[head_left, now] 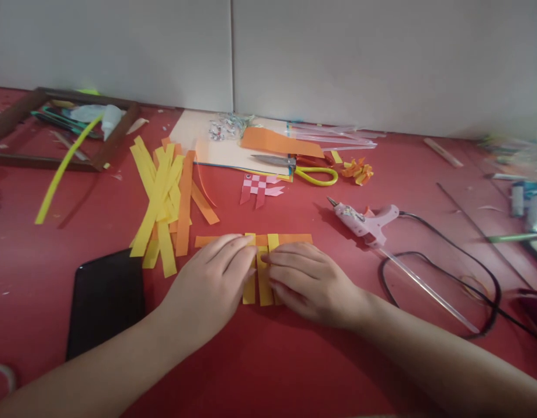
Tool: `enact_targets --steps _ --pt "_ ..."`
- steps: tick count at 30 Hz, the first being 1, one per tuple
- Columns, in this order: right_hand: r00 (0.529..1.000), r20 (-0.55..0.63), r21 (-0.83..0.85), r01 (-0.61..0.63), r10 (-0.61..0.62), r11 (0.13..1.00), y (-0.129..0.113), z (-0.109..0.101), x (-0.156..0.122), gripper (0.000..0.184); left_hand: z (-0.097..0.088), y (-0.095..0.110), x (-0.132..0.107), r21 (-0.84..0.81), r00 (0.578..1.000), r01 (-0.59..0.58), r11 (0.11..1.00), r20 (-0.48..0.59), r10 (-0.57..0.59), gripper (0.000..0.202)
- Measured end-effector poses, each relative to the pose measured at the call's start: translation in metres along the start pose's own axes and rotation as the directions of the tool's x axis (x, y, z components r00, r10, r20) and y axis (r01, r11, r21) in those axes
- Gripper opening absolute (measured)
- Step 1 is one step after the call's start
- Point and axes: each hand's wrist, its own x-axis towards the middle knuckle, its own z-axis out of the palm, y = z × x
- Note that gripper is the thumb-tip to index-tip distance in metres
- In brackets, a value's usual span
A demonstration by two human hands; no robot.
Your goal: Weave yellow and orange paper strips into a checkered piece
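Several yellow paper strips [265, 281] stand upright side by side across a horizontal orange paper strip [296, 238], passing over and under it. My left hand [220, 273] lies at the left of these strips, fingers together and bent, its fingertips on the leftmost yellow one. From the other side my right hand [312, 281] covers the right-hand strips, its curled fingers pressing on them. Both hands partly hide the weave. Behind them rests a small pink-and-white woven paper fish [257, 185].
Loose yellow strips [152, 203] and orange strips [185, 203] are piled left, beside a black phone-like slab [107, 302]. Yellow-handled scissors [316, 176] lie behind. A pink glue gun [359, 222] with a looping cable sits right. A brown frame [94, 161] stands back left.
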Motion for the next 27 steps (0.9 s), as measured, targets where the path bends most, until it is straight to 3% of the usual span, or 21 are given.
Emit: enact_targets --steps 6,12,17,27 --pt "0.993 0.105 -0.006 -0.048 0.048 0.999 -0.022 -0.006 0.001 0.013 -0.001 -0.008 0.003 -0.095 0.999 0.041 0.995 0.022 -0.039 0.041" --pt "0.973 0.211 -0.072 -0.077 0.091 0.994 -0.051 -0.008 0.001 0.029 -0.004 -0.005 0.001 -0.246 0.994 0.069 0.967 0.099 -0.046 0.050" --pt "0.967 0.234 -0.051 -0.092 0.101 0.994 -0.049 -0.002 0.000 0.032 -0.006 -0.002 -0.003 -0.306 0.995 0.014 0.952 0.094 0.016 0.054" --pt "0.969 0.228 -0.014 -0.099 0.100 0.995 -0.049 -0.002 0.003 0.029 -0.006 0.001 -0.004 -0.241 0.988 0.003 0.971 0.151 0.035 0.053"
